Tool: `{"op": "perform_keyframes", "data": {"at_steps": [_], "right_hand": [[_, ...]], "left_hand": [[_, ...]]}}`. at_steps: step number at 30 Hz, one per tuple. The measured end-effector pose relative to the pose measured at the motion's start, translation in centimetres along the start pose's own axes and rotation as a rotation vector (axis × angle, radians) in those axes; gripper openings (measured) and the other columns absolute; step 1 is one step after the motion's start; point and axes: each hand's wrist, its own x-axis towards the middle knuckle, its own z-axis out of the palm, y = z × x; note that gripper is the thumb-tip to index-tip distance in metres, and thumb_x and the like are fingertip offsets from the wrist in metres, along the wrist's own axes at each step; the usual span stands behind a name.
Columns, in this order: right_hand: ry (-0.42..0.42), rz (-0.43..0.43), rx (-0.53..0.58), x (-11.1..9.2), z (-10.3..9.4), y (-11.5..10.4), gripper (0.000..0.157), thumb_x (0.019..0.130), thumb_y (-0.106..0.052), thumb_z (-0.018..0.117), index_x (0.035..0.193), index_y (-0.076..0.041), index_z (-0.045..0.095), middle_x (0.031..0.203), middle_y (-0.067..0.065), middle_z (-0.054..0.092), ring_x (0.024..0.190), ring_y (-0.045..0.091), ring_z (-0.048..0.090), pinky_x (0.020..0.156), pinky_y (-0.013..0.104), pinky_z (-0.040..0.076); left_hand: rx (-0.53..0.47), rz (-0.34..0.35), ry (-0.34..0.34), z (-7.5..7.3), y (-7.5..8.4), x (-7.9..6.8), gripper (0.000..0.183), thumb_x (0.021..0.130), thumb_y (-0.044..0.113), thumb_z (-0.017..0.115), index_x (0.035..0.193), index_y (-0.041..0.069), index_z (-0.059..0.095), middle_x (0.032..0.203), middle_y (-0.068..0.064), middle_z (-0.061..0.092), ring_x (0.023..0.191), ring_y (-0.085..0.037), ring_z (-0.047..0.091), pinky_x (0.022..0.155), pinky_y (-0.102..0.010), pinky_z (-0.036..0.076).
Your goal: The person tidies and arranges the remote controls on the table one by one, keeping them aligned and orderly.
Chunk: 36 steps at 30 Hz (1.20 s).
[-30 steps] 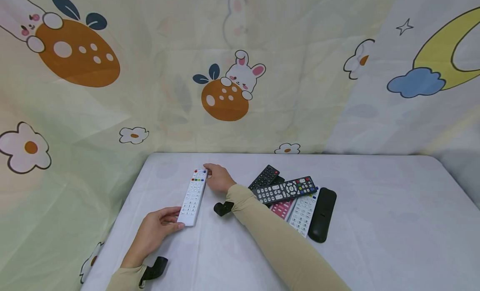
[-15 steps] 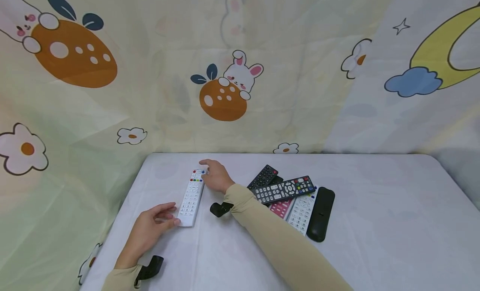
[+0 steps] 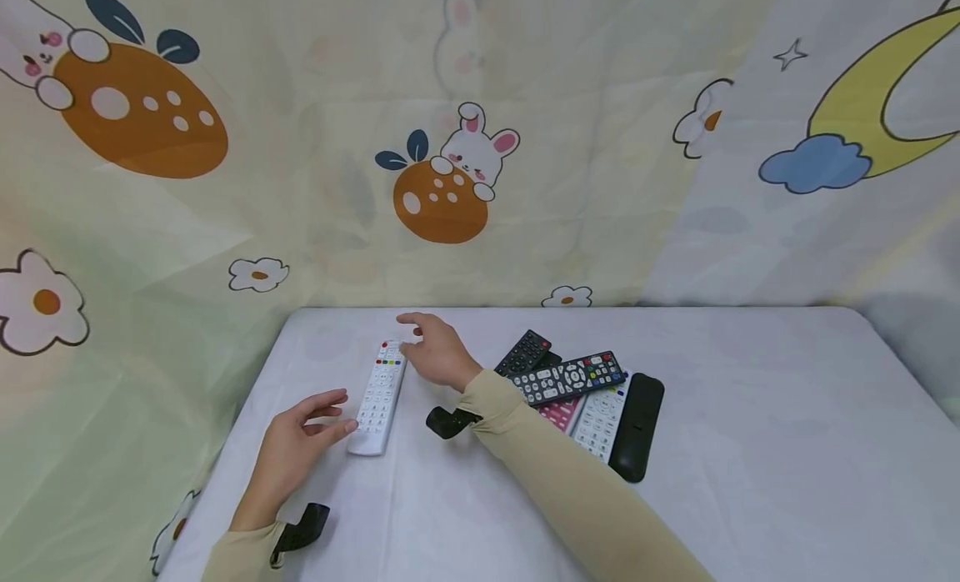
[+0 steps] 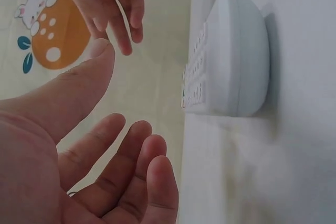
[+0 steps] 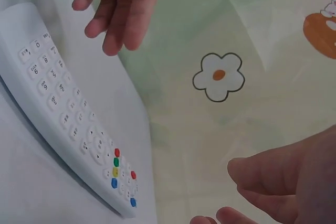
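Note:
A white remote control (image 3: pixel 378 398) lies on the white table with its keys up, its coloured keys at the far end. Near its close end, to the left, is my left hand (image 3: pixel 292 449), thumb and fingers spread apart and holding nothing. In the left wrist view a gap shows between the left fingers (image 4: pixel 134 150) and the remote (image 4: pixel 239 56). My right hand (image 3: pixel 438 348) is beside the remote's far end, raised off it, with the index finger extended. The right wrist view shows the remote (image 5: pixel 63 103) free of both hands.
Right of the right forearm is a pile of remotes: a long black one (image 3: pixel 570 380) on top, a smaller black one (image 3: pixel 523 353), a pink-keyed one (image 3: pixel 559 413), a white one (image 3: pixel 602 419), and a plain black one (image 3: pixel 637 428). A patterned curtain (image 3: pixel 337 232) hangs behind the table (image 3: pixel 765 415).
Both hands have let go of the white remote's ends and drawn away, the left hand leftward and up, the right hand slightly up. The remote stays lying on the table.

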Motion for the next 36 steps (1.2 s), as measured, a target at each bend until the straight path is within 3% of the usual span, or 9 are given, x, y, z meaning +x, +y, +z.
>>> {"op": "perform_keyframes", "data": {"at_steps": [7, 24, 36], "right_hand": [[0.008, -0.011, 0.033, -1.4, -1.2, -0.4, 0.044, 0.092, -0.017, 0.055, 0.136, -0.016, 0.046, 0.134, 0.004, 0.047, 0.113, 0.024, 0.054, 0.085, 0.031, 0.047], [0.036, -0.043, 0.062, -4.2, -3.9, -1.3, 0.043, 0.093, -0.020, 0.057, 0.135, -0.018, 0.048, 0.135, 0.000, 0.046, 0.113, 0.022, 0.052, 0.088, 0.031, 0.046], [0.118, -0.060, 0.080, -6.3, -6.2, 0.1, 0.040, 0.091, -0.020, 0.059, 0.130, -0.020, 0.052, 0.130, -0.005, 0.050, 0.112, 0.017, 0.052, 0.090, 0.031, 0.045]], "left_hand": [[-0.028, 0.009, 0.020, 0.6, 0.7, 0.5, 0.057, 0.073, 0.046, 0.073, 0.122, 0.020, 0.060, 0.116, -0.002, 0.063, 0.087, -0.017, 0.064, 0.070, -0.023, 0.050], [-0.116, 0.067, -0.012, 2.0, 2.9, 1.6, 0.057, 0.073, 0.044, 0.074, 0.122, 0.018, 0.061, 0.118, -0.001, 0.061, 0.090, -0.018, 0.063, 0.072, -0.023, 0.052], [-0.161, 0.048, -0.063, 2.8, 4.0, 2.0, 0.056, 0.072, 0.046, 0.074, 0.121, 0.022, 0.061, 0.114, -0.006, 0.062, 0.085, -0.019, 0.064, 0.070, -0.030, 0.051]]}}
